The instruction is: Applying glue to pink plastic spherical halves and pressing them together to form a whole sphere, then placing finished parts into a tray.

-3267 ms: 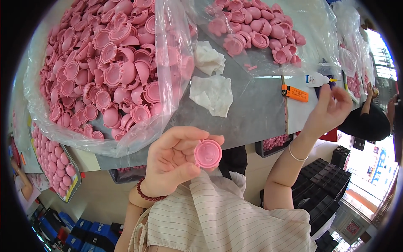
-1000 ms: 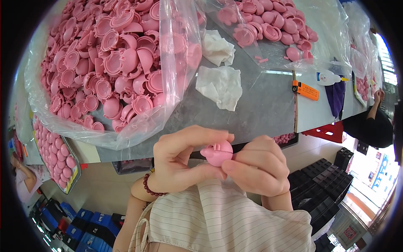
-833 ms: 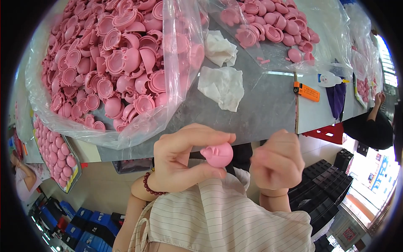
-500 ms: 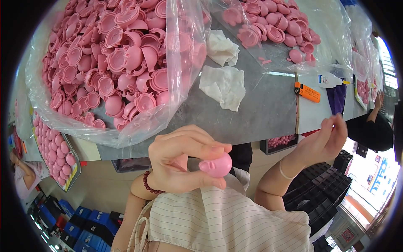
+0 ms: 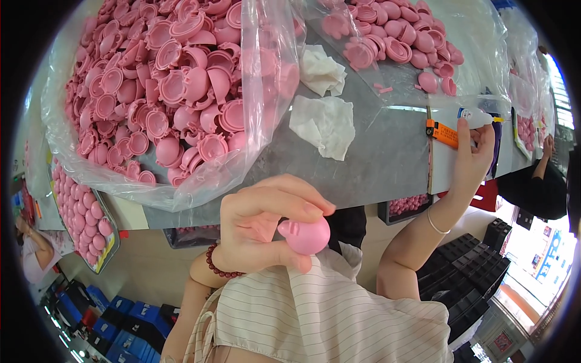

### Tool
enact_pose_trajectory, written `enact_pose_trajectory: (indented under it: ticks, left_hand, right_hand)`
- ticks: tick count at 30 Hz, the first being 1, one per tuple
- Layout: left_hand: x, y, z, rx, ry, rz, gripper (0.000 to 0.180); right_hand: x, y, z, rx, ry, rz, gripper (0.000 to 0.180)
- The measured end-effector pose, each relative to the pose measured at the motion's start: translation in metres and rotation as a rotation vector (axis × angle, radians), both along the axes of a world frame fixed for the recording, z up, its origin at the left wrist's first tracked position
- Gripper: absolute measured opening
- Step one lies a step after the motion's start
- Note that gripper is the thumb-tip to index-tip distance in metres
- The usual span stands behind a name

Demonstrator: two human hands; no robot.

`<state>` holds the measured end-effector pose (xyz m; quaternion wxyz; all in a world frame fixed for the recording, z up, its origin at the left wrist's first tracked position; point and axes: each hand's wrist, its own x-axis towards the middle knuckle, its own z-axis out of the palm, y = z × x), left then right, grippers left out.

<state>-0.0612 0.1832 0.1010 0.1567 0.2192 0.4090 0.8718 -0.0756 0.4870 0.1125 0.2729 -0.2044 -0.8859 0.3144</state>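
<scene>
Hiding: my left hand's [image 5: 266, 227] curled fingers covered the back of the pink ball [image 5: 304, 235]; its seam could not be made out.
Ball: round, glossy pink, small nub at nine o'clock, pinched near picture centre.
Right hand [image 5: 469, 160]: at two o'clock, fingertips closed on a small white bottle [image 5: 475, 117] lying on the grey table [image 5: 387, 154].

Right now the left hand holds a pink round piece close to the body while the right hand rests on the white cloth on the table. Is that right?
Not quite. The head view shows the right hand reaching to the small white bottle at the far right of the table, well away from the white cloth. The rest is right: the left hand holds the pink round piece close to the body.
</scene>
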Motion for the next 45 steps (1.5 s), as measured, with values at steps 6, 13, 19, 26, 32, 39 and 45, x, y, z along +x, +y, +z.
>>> enact_pose_trajectory:
  ticks: [6, 13, 19, 26, 32, 39, 45]
  left_hand:
    - [0.000, -0.003, 0.003, -0.012, -0.059, -0.057, 0.048]
    - [0.004, 0.001, 0.008, -0.034, -0.198, 0.014, 0.048]
    - [0.002, -0.013, 0.017, -0.183, 0.174, -0.020, 0.038]
    - [0.001, -0.097, 0.031, -0.403, 0.463, 0.299, 0.032]
    - [0.008, -0.208, 0.044, -1.417, 0.423, 1.155, 0.022]
    - [-0.013, -0.216, 0.024, -1.886, 0.506, 0.980, 0.039]
    - [-0.030, -0.229, 0.029, -1.912, 0.309, 0.814, 0.044]
  right_hand:
    - [-0.005, 0.003, 0.007, 0.031, -0.051, -0.040, 0.030]
    - [0.017, -0.062, 0.022, -0.346, 0.513, 0.238, 0.038]
    - [0.023, -0.112, 0.011, -0.557, 0.232, 0.519, 0.054]
    - [0.034, -0.098, -0.005, -0.635, 0.164, 0.533, 0.041]
    - [0.031, -0.103, -0.001, -0.651, 0.114, 0.613, 0.039]
    - [0.031, -0.103, 0.000, -0.577, 0.083, 0.606, 0.038]
    - [0.031, -0.108, 0.004, -0.577, 0.061, 0.577, 0.037]
